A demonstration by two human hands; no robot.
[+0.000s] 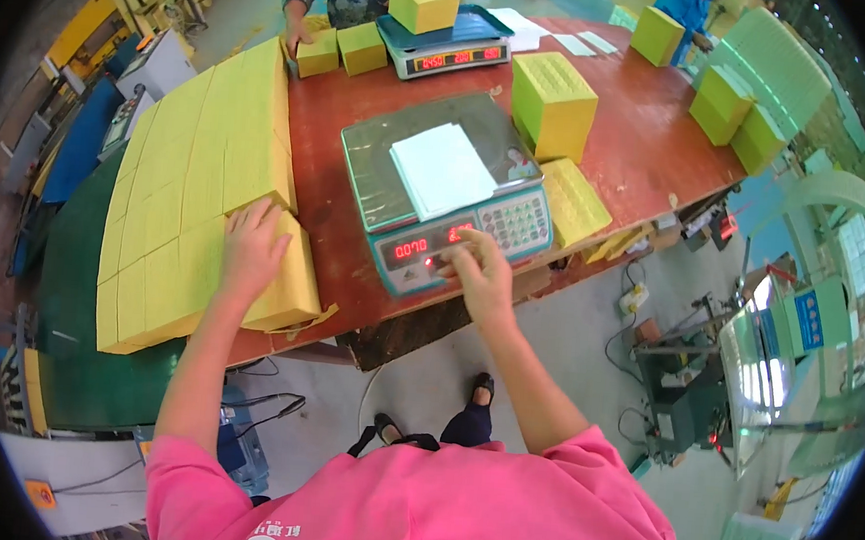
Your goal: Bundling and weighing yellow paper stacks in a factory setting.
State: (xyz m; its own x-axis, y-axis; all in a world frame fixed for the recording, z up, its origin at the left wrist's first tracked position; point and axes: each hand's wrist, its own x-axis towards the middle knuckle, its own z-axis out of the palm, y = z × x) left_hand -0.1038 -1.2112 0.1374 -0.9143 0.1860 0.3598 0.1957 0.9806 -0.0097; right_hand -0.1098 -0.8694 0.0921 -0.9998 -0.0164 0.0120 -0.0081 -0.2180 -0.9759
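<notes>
My left hand [252,247] lies flat on top of a yellow paper block [286,290] at the near end of a long row of yellow blocks [200,153]. My right hand [478,268] presses its fingertips on the front panel of a green weighing scale [438,185], beside the red digits. A white sheet [441,170] lies on the scale's pan. A stack of yellow paper [554,103] stands just behind the scale, and a flat yellow pad [575,202] lies to its right.
A second scale [448,45] with a yellow block on it stands at the far side of the red-brown table [643,134], where another person's hand [296,35] rests by two yellow blocks. More green-yellow stacks [739,111] sit at the right end. Cables and machines crowd the floor at right.
</notes>
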